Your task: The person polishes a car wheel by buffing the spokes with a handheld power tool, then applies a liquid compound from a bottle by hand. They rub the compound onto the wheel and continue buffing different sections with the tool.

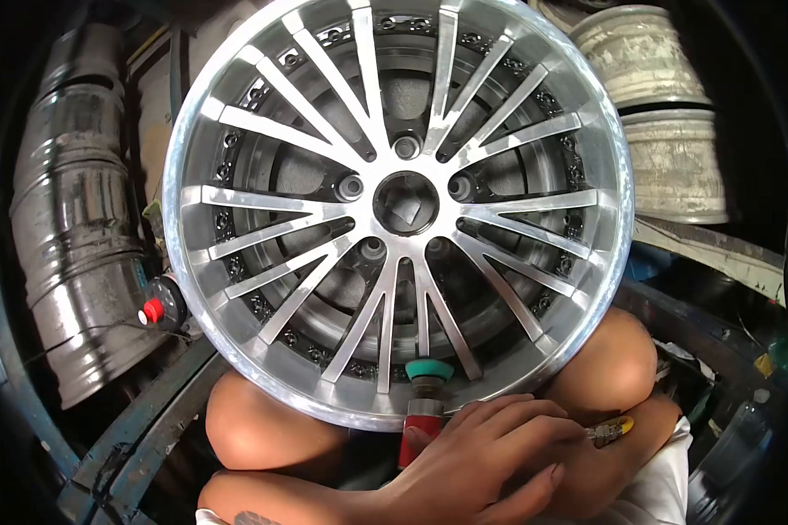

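A polished multi-spoke alloy wheel (236, 114) stands upright between my bare knees, its face toward me. A small red polishing tool (420, 418) with a teal pad (429, 371) presses against the lower rim lip. My left hand (481, 459) reaches in from the lower left and wraps over the tool's red body, thumb against it, fingers stretched to the right. My right hand (626, 459) lies mostly under those fingers beside my right knee. A small yellow object (615, 428) shows at it, and its grip is hidden.
A bare steel rim barrel (79, 219) leans at the left, with a red-capped valve (153, 310) near the wheel's edge. Two dirty white rims (665, 114) are stacked at the upper right. A blue metal frame (140, 420) runs below, and clutter fills the right side.
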Motion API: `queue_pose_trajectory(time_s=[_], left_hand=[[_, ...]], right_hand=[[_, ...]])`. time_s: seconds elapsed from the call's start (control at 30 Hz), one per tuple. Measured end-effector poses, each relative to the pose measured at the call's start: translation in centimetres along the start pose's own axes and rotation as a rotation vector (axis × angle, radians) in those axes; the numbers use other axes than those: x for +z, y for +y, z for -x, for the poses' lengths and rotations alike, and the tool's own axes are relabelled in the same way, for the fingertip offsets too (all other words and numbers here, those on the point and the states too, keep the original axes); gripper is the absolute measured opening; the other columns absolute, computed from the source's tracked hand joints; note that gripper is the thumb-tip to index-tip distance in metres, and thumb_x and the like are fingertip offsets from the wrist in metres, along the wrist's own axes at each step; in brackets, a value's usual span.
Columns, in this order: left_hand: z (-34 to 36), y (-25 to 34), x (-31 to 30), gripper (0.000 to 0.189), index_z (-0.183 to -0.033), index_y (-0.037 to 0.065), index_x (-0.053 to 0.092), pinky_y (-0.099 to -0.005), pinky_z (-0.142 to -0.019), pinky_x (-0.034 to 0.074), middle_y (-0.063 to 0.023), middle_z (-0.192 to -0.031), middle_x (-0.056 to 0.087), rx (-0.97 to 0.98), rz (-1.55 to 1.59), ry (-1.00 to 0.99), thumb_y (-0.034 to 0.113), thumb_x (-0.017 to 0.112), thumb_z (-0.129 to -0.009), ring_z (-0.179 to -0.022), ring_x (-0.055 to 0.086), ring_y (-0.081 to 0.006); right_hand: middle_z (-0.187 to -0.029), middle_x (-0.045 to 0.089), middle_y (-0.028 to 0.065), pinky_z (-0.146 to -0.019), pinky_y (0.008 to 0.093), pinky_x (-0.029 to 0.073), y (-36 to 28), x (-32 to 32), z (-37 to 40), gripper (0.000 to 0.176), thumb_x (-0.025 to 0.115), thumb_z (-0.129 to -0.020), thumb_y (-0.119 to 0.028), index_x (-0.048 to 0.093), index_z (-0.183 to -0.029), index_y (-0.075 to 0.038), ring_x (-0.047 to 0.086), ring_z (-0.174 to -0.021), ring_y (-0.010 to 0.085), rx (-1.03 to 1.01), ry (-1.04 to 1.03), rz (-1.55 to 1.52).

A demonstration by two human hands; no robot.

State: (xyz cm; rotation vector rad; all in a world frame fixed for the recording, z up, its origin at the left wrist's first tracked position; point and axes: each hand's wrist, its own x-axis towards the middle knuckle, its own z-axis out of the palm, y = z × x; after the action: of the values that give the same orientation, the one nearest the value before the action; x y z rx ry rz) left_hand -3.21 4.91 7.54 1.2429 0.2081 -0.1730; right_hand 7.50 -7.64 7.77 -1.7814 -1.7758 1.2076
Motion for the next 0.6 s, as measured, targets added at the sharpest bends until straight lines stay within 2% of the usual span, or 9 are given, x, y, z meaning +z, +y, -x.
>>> queue_pose_trajectory(time_s=[0.2, 0.33, 0.43, 0.6], left_hand=[[0.0, 1.4, -0.1, 0.033, -0.124, 0.005, 0.068, -0.0473, -0.114, 0.039, -0.014, -0.131, 0.062, -0.083, -0.005, -0.006, 0.023, 0.06, -0.098, -0.13, 0.054, -0.0323], [0.2, 0.6, 0.2, 0.032, -0.123, 0.005, 0.068, -0.047, -0.113, 0.039, -0.0131, -0.13, 0.063, -0.034, 0.046, 0.005, 0.023, 0.06, -0.099, -0.129, 0.054, -0.0313], [0.1, 0.4, 0.2, 0.028, -0.121, 0.004, 0.068, -0.045, -0.109, 0.043, -0.0118, -0.127, 0.064, 0.048, 0.143, 0.052, 0.019, 0.061, -0.098, -0.124, 0.057, -0.0294], [0.5, -0.1, -0.1, 0.024, -0.119, 0.001, 0.066, -0.0341, -0.094, 0.049, -0.0081, -0.122, 0.065, 0.131, 0.445, 0.016, 0.003, 0.06, -0.097, -0.107, 0.06, -0.0185]], right_hand=[[-0.116, 0.064, 0.0238, -0.082, 0.0388, 0.053, 0.0, 0.5, 0.2, 0.06, 0.056, -0.097, -0.021, 0.039, -0.152, -0.006, 0.066, -0.096, 0.0325, 0.016, 0.037, -0.081], [-0.116, 0.064, 0.0242, -0.082, 0.039, 0.053, -0.1, 1.1, 0.2, 0.061, 0.056, -0.097, -0.021, 0.038, -0.153, -0.006, 0.066, -0.096, 0.0328, 0.038, 0.062, -0.148], [-0.116, 0.064, 0.0245, -0.082, 0.0391, 0.053, -0.5, 1.5, 0.1, 0.062, 0.056, -0.097, -0.022, 0.038, -0.155, -0.006, 0.066, -0.096, 0.033, 0.056, 0.076, -0.192], [-0.117, 0.064, 0.025, -0.082, 0.0393, 0.053, -1.0, 2.0, 0.0, 0.064, 0.055, -0.097, -0.023, 0.036, -0.157, -0.006, 0.066, -0.096, 0.0333, 0.089, 0.093, -0.232]])
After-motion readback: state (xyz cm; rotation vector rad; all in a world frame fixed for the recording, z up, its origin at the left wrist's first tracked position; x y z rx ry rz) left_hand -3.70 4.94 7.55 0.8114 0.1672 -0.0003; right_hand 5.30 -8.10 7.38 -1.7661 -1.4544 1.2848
